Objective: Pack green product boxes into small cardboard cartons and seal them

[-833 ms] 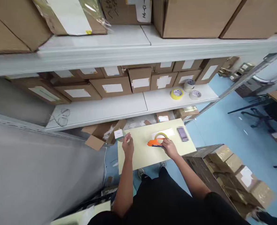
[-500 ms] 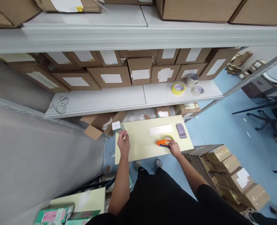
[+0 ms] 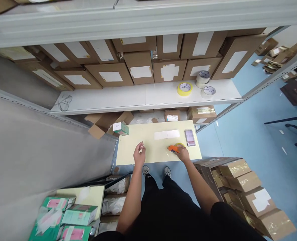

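Observation:
My right hand [image 3: 182,154] is closed around an orange tape dispenser [image 3: 173,148] with a roll of yellowish tape [image 3: 180,145], low over the right part of a pale yellow tabletop [image 3: 135,140]. My left hand [image 3: 139,153] hovers near the front edge, fingers loosely curved and apart, nothing seen in it. A small green box with a white end [image 3: 121,128] sits at the tabletop's far left corner, away from both hands. White paper strips [image 3: 167,134] lie flat beyond the dispenser. To their right is a blurred-out purple item [image 3: 189,137].
A shelf [image 3: 108,97] behind carries labelled cardboard boxes [image 3: 110,76], a yellow tape roll [image 3: 184,89] and whitish rolls [image 3: 208,91]. An open carton [image 3: 104,124] stands behind the table's left. Boxes [image 3: 249,184] are stacked at right; green packages [image 3: 79,214] lie lower left.
My left hand has come away from the green box, back toward me and to the right. The box stays at the corner. My right hand keeps the dispenser; the camera view has shifted.

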Motion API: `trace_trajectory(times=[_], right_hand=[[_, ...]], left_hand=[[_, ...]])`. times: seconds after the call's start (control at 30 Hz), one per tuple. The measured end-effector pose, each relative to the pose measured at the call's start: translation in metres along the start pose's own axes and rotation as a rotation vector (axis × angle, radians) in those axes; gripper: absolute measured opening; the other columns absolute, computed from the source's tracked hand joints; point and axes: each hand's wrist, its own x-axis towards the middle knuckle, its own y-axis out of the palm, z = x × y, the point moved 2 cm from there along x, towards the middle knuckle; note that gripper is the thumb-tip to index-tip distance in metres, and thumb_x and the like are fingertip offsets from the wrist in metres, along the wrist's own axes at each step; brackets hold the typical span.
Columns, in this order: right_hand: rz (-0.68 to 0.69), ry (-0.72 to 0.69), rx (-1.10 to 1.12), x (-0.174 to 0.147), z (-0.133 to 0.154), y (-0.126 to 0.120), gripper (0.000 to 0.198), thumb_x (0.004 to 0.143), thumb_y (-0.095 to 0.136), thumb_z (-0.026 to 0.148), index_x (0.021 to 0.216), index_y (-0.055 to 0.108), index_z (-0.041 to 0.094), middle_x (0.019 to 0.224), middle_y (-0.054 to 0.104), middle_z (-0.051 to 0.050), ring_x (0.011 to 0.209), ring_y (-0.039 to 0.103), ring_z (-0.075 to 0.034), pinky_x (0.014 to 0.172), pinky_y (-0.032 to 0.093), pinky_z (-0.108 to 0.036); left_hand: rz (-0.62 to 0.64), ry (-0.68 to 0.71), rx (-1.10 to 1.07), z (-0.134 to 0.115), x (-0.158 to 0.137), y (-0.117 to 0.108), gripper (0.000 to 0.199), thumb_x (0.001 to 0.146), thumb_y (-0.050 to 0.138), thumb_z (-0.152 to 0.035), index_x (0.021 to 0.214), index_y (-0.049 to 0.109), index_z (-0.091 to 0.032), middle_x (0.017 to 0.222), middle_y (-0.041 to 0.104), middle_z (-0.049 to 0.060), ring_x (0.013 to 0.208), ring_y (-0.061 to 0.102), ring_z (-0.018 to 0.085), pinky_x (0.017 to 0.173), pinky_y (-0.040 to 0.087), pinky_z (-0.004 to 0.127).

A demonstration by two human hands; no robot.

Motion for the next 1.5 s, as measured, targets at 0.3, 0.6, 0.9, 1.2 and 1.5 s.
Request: trace_trajectory(times=[0.3, 0.6, 0.9, 1.2, 1.5], right_hand=[[-0.209, -0.201, 0.305, -0.007, 0.072, -0.053, 0.054, 0.090, 0.060, 0.043, 0.140, 0.061, 0.022, 0.137, 0.066, -0.012, 0.128, 0.060, -0.032, 0.107, 0.051, -0.050], [-0.138, -0.530, 0.476, -0.029, 0.197, -0.040, 0.057, 0.094, 0.056, 0.049, 0.143, 0.058, 0.021, 0.144, 0.062, -0.014, 0.135, 0.055, -0.031, 0.111, 0.048, -0.055], [0.321, -0.695, 0.670, -0.144, 0.336, 0.051, 0.067, 0.094, 0.057, 0.053, 0.154, 0.049, 0.024, 0.157, 0.051, -0.015, 0.140, 0.053, -0.032, 0.108, 0.051, -0.051], [0.685, -0.991, 0.562, -0.377, 0.439, 0.171, 0.072, 0.096, 0.054, 0.055, 0.160, 0.041, 0.025, 0.162, 0.046, -0.013, 0.144, 0.050, -0.030, 0.112, 0.050, -0.048], [0.937, -1.205, 0.426, -0.583, 0.496, 0.284, 0.070, 0.094, 0.056, 0.055, 0.156, 0.046, 0.024, 0.160, 0.049, -0.012, 0.145, 0.047, -0.030, 0.117, 0.044, -0.050]], left_hand=[[-0.061, 0.035, -0.028, -0.006, -0.029, -0.008, 0.043, 0.090, 0.064, -0.044, 0.127, 0.068, -0.022, 0.132, 0.070, 0.015, 0.110, 0.070, 0.025, 0.081, 0.060, 0.035], [-0.232, -0.010, -0.139, 0.016, -0.095, -0.108, 0.056, 0.089, 0.071, -0.044, 0.141, 0.062, -0.027, 0.152, 0.057, 0.013, 0.135, 0.058, 0.030, 0.101, 0.055, 0.042], [-0.649, 0.032, -0.263, 0.079, -0.252, -0.254, 0.051, 0.096, 0.061, -0.039, 0.144, 0.060, -0.024, 0.156, 0.054, 0.010, 0.146, 0.048, 0.027, 0.119, 0.041, 0.045], [-0.980, -0.037, -0.340, 0.179, -0.465, -0.384, 0.057, 0.098, 0.060, -0.044, 0.151, 0.053, -0.026, 0.162, 0.047, 0.009, 0.150, 0.043, 0.027, 0.122, 0.039, 0.043], [-1.336, -0.201, -0.377, 0.271, -0.654, -0.473, 0.058, 0.097, 0.062, -0.042, 0.152, 0.051, -0.026, 0.162, 0.046, 0.010, 0.149, 0.044, 0.029, 0.121, 0.039, 0.044]])
